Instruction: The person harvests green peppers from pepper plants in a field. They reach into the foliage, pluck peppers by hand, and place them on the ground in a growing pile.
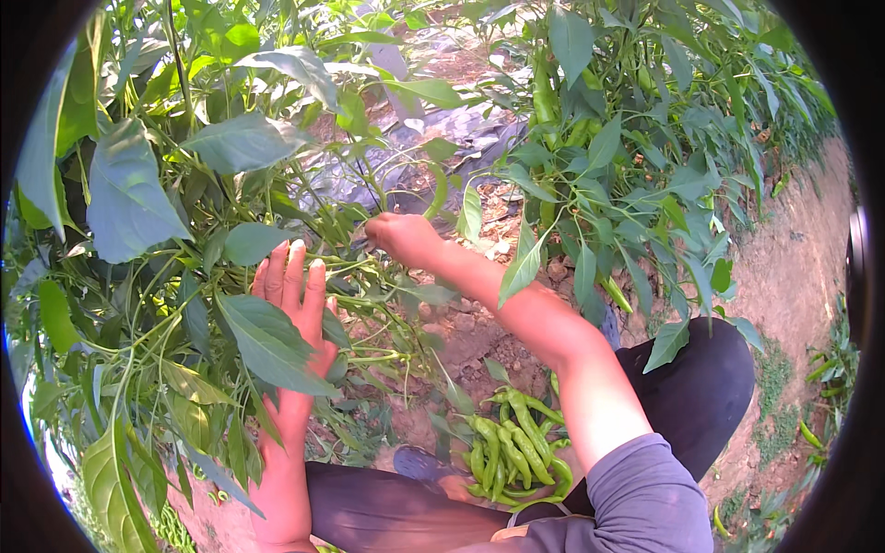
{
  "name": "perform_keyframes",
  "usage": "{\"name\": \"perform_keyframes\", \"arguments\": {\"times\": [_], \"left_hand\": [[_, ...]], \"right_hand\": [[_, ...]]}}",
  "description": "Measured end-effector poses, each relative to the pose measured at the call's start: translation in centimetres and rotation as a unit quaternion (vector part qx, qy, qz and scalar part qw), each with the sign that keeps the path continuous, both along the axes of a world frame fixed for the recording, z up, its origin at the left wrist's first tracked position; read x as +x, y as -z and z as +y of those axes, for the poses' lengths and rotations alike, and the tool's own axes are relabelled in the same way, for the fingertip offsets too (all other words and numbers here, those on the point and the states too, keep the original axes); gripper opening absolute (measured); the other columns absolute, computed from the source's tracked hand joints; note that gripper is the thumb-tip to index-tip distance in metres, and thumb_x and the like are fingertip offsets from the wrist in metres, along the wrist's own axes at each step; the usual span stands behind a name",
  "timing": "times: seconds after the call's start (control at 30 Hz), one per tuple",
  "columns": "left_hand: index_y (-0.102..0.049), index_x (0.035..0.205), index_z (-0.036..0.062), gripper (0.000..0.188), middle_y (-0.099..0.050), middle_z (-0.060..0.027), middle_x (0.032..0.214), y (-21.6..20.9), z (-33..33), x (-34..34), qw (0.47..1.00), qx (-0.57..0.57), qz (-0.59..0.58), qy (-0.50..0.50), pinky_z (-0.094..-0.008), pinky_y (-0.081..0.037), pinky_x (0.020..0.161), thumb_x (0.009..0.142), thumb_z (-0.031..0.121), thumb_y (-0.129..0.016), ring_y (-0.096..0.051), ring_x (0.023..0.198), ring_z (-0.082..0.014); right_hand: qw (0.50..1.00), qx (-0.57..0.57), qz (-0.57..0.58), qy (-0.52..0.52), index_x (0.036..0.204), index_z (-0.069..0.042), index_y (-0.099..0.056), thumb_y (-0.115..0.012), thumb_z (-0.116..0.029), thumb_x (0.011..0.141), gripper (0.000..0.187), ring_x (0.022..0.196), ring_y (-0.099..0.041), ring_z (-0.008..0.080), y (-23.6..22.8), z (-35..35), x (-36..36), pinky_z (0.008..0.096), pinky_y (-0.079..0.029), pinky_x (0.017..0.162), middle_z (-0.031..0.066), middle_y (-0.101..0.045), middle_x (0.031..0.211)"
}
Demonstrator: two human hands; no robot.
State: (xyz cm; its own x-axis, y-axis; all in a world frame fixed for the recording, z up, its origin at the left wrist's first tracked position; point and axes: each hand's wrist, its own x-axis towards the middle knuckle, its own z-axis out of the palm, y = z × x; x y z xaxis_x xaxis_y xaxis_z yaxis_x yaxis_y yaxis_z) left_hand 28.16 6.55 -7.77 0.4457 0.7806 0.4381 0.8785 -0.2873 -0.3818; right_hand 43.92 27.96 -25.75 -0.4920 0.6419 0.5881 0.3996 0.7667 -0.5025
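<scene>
My left hand point(300, 304) is raised against the leafy pepper plant point(277, 346) on the left, fingers stretched upward and lying flat among its leaves. A large leaf covers part of its palm and wrist. Reaching across to the same plant, my right hand point(403, 239) is closed, its fingertips curled in at the stems. Whatever those fingers grip is hidden. Just above and right of it hangs a curved green pepper point(438, 191), apart from the hand. A pile of long green peppers point(518, 447) lies on the ground below my right forearm.
Another pepper plant point(608, 175) stands at the right, bearing long green peppers point(544, 97). Dark plastic sheeting point(461, 138) covers soil between the plants. My bent knee point(710, 387) and shoe point(424, 463) are near the pile. A dirt path point(793, 249) runs along the right, with loose peppers.
</scene>
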Motion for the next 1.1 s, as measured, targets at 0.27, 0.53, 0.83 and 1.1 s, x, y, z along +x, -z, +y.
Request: {"name": "perform_keyframes", "arguments": {"times": [0.27,0.53,0.83,1.1], "left_hand": [[-0.068,0.14,0.0033,0.049,-0.056,-0.0196,0.159,0.7,0.0,-0.1,1.0,0.001,0.005,-0.005,-0.0587,-0.035,0.13,0.092,0.01,-0.078,-0.043,0.158,-0.0406],[-0.071,0.138,0.003,0.047,-0.055,-0.0168,0.162,0.5,0.0,0.3,1.0,0.017,-0.018,-0.008,-0.059,-0.036,0.128,0.092,0.01,-0.081,-0.043,0.158,-0.04],[-0.069,0.139,0.0062,0.05,-0.054,-0.0144,0.165,0.1,-0.5,0.6,0.999,0.002,0.021,-0.043,-0.0576,-0.036,0.13,0.091,0.012,-0.083,-0.041,0.16,-0.037],[-0.069,0.139,0.0063,0.048,-0.055,-0.0151,0.162,0.1,-0.4,0.7,0.998,-0.009,0.029,-0.058,-0.0582,-0.036,0.13,0.093,0.011,-0.08,-0.042,0.159,-0.0379]], "right_hand": [[0.982,0.115,0.093,-0.119,0.104,-0.008,-0.065,-0.067,-0.007,0.098,0.007,0.097,-0.069,0.0365,2.5,2.0,4.8,0.0459,-0.058,0.077,0.0108,-0.065,0.103],[0.95,-0.216,-0.029,0.225,0.101,-0.005,-0.066,-0.066,-0.011,0.102,0.007,0.086,-0.07,0.0434,10.0,-0.4,16.0,0.0521,-0.056,0.073,0.0208,-0.065,0.091],[0.985,-0.122,0.078,0.097,0.101,-0.007,-0.07,-0.068,-0.019,0.104,0.013,0.085,-0.073,0.0405,5.2,0.6,10.0,0.05,-0.058,0.071,0.0177,-0.068,0.088],[0.985,0.018,-0.157,-0.075,0.112,-0.012,-0.074,-0.073,-0.016,0.086,0.026,0.087,-0.073,0.04,6.4,-0.9,3.8,0.0527,-0.059,0.076,0.0137,-0.071,0.091]]}}
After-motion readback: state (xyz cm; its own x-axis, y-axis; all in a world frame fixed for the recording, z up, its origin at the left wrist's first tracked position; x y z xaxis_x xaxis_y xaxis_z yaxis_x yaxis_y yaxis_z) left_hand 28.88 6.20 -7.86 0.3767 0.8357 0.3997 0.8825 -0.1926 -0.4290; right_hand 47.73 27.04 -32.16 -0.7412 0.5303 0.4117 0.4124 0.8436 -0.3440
